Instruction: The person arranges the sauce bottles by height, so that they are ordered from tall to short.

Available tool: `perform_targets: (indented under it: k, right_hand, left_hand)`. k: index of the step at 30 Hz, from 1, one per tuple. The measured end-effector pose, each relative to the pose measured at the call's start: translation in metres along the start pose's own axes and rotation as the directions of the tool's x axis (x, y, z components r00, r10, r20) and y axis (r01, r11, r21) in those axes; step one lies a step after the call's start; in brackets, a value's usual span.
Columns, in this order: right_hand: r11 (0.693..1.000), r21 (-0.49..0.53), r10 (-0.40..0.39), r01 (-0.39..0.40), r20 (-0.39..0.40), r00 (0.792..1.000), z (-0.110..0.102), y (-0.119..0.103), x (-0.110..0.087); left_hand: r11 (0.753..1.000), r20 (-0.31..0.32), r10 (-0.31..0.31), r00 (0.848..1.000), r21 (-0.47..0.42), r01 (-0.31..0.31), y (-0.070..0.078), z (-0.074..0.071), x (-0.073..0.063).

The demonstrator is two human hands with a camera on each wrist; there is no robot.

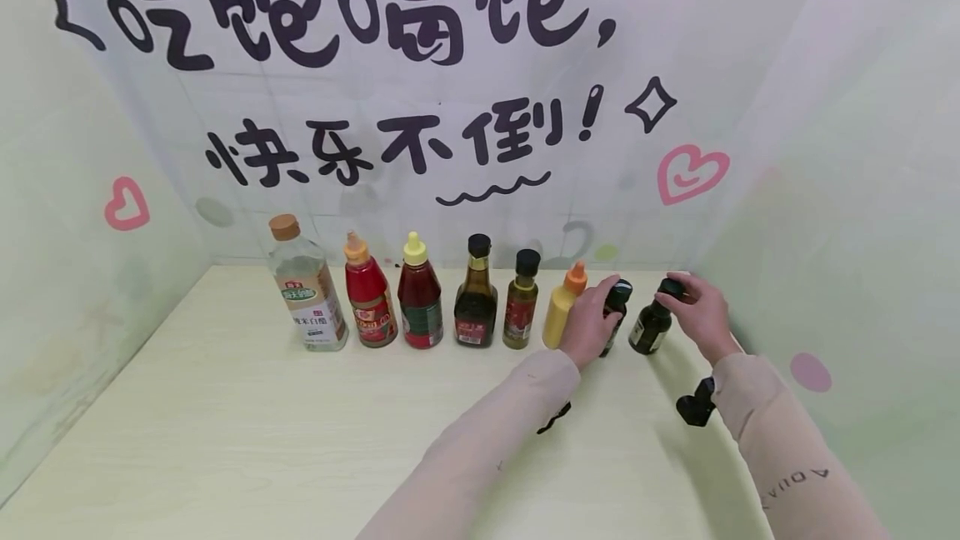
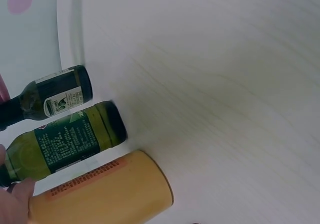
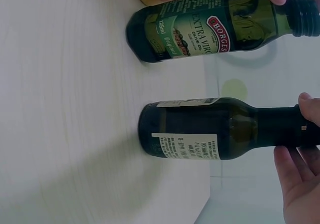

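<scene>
At the right end of a row of bottles, my left hand [image 1: 588, 325] pinches the neck of a green olive oil bottle [image 3: 200, 26]. Just right of it, my right hand [image 1: 703, 317] holds a darker bottle [image 3: 192, 129] by its black capped neck, thumb on one side and fingers on the other. Both bottles stand upright on the table, a small gap between them. A yellow squeeze bottle [image 1: 557, 315] with an orange tip stands immediately left of the olive oil and is partly hidden by my left hand.
Leftward the row continues: a small black-capped bottle [image 1: 521, 307], a dark sauce bottle [image 1: 476, 311], two red squeeze bottles, one yellow-tipped [image 1: 421, 307] and one orange-tipped [image 1: 371, 307], and a tall clear bottle [image 1: 311, 294]. Behind stands a printed cloth wall [image 1: 337, 223]; the pale table [image 1: 262, 432] extends forward.
</scene>
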State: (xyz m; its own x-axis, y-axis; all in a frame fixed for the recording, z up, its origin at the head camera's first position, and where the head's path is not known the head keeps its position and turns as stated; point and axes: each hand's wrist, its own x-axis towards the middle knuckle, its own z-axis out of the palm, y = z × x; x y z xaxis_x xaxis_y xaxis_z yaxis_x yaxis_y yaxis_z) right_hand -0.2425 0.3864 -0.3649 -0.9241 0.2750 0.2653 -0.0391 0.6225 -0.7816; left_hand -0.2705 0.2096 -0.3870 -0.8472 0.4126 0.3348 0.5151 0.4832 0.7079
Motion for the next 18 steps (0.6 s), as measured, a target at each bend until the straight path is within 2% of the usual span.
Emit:
perform_targets:
  k: [10, 18]
  right_hand:
    - [0.999, -0.004, -0.032, 0.033, 0.105, 0.994, -0.004, -0.003, -0.002]
    - [0.991, -0.092, -0.084, 0.097, 0.133, 0.987, -0.01, -0.008, -0.004]
  left_hand:
    - [0.998, -0.014, 0.068, 0.998, 0.013, -0.068, -0.006, -0.008, -0.008]
    - [0.989, 0.053, 0.145, 0.988, -0.019, -0.145, -0.01, -0.024, -0.016]
